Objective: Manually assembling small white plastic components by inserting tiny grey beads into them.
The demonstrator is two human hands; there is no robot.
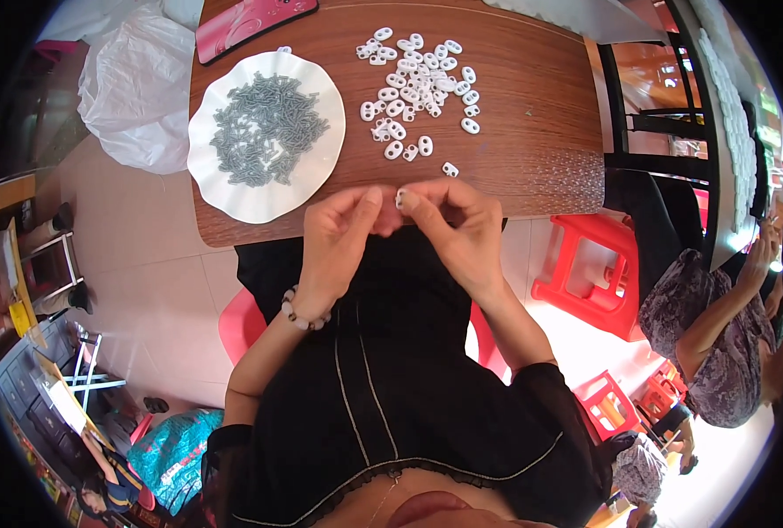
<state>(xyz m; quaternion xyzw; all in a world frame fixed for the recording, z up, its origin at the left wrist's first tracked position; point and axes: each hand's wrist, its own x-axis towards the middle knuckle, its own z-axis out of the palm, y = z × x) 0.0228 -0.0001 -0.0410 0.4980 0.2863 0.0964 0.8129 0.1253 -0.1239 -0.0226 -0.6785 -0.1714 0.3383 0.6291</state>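
Observation:
My hands meet just in front of the table's near edge. In a pinch between thumb and forefinger, my right hand (458, 231) grips a small white oval piece with two holes (400, 199). My left hand (343, 227) is closed beside it, thumb against fingers, its tips close to the piece. Whatever those left fingers hold is too small or hidden to make out. More white two-holed pieces (422, 84) lie loosely heaped and scattered beyond my right hand. Beyond my left hand, a white wavy-rimmed plate (205, 172) bears a pile of tiny grey rod-shaped parts, perhaps springs (268, 123).
The brown wooden table (532, 106) carries a pink phone-like slab (255, 25) at its far left. A white plastic bag (136, 88) hangs by the left edge. Red plastic stools (589, 273) stand to the right, near another person in a patterned top (717, 343).

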